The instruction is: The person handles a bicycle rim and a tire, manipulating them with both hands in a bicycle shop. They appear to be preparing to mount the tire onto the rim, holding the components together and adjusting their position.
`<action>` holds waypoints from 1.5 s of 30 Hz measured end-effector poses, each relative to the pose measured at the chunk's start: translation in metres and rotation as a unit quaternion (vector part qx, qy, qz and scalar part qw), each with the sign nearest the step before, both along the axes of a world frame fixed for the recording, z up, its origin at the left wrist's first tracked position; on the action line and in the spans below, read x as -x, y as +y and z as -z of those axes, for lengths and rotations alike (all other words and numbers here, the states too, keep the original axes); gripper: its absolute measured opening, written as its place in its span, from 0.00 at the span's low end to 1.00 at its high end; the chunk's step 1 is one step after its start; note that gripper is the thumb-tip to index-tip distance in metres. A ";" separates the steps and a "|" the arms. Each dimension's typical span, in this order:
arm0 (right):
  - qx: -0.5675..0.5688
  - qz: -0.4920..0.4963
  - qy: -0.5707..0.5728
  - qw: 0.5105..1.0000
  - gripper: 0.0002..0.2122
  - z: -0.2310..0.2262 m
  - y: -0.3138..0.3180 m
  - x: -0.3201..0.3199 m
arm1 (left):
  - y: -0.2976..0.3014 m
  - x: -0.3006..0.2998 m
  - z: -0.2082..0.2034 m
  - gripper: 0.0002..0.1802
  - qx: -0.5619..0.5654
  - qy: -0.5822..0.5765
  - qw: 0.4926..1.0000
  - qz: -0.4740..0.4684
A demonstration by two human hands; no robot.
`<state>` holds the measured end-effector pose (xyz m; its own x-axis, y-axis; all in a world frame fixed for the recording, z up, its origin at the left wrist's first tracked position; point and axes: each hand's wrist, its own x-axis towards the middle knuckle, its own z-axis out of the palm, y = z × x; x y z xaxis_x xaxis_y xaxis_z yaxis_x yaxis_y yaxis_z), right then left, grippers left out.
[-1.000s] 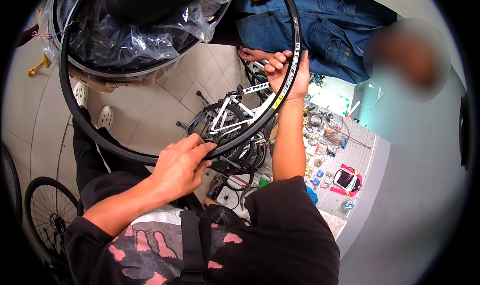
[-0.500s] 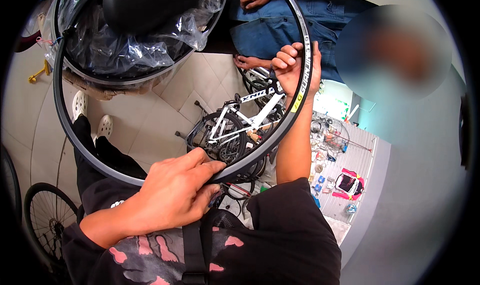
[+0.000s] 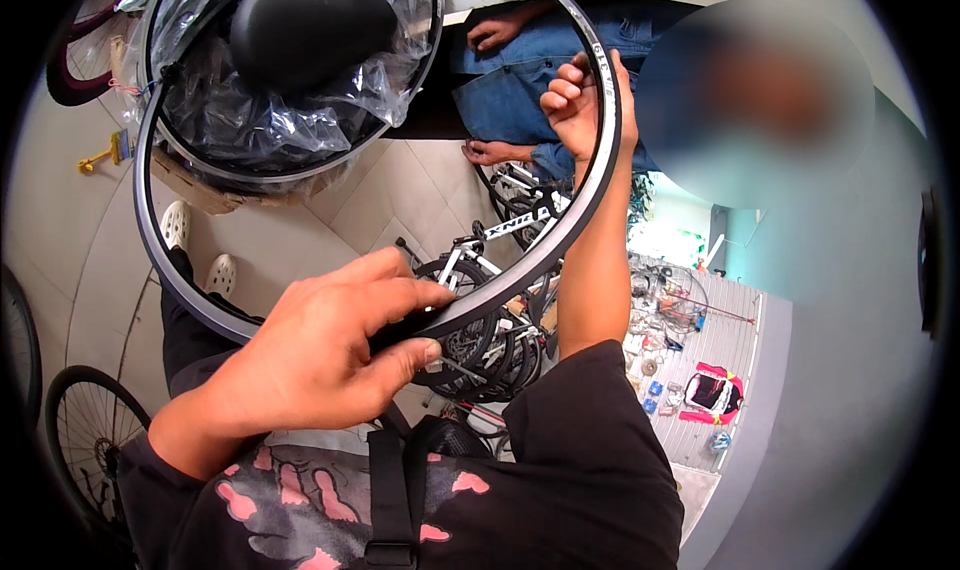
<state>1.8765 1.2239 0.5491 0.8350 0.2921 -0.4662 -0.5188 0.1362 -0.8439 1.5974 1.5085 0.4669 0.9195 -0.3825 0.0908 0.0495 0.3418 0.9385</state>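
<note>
A bare bicycle wheel rim, dark with a grey side wall, is held up in front of me and has no spokes. My left hand grips its near lower part, with fingers over the top and the thumb below. On the right side, my right hand is around the rim, fingers curled inside it and thumb along the outer edge. Beyond the rim's upper left, a black bicycle saddle shows above crumpled clear plastic and another round rim.
A person in blue denim is across from me, hands resting nearby. White-framed bicycles stand below the rim. A spoked wheel is at lower left, and a yellow-handled tool lies on the tiles. Small parts lie on a ribbed surface at right.
The rim has turned in my hands, its printed label moving up along the right side. My right hand is slightly higher, and my left thumb and fingers are spread wider around the rim.
</note>
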 end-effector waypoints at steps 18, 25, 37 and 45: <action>0.403 0.023 -0.410 0.818 0.13 0.029 0.068 -0.069 | 0.048 -0.027 -0.042 0.19 0.005 -0.052 0.996 -0.074; 0.409 0.022 -0.643 0.647 0.11 0.045 0.089 -0.121 | 0.065 -0.037 -0.055 0.19 0.041 -0.030 0.994 -0.099; 0.408 -0.044 -0.672 0.616 0.14 0.037 0.115 -0.138 | 0.057 -0.043 -0.056 0.24 0.038 -0.021 0.980 -0.193; 0.475 -0.067 -0.596 0.644 0.14 0.064 0.121 -0.172 | 0.053 -0.054 -0.056 0.26 0.016 -0.033 0.969 -0.245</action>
<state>2.0486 1.3446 0.4850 0.7626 0.4547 0.4600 0.6210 -0.7138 -0.3238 1.6516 1.5611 0.5225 0.9816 0.1025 0.1611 -0.1867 0.3388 0.9222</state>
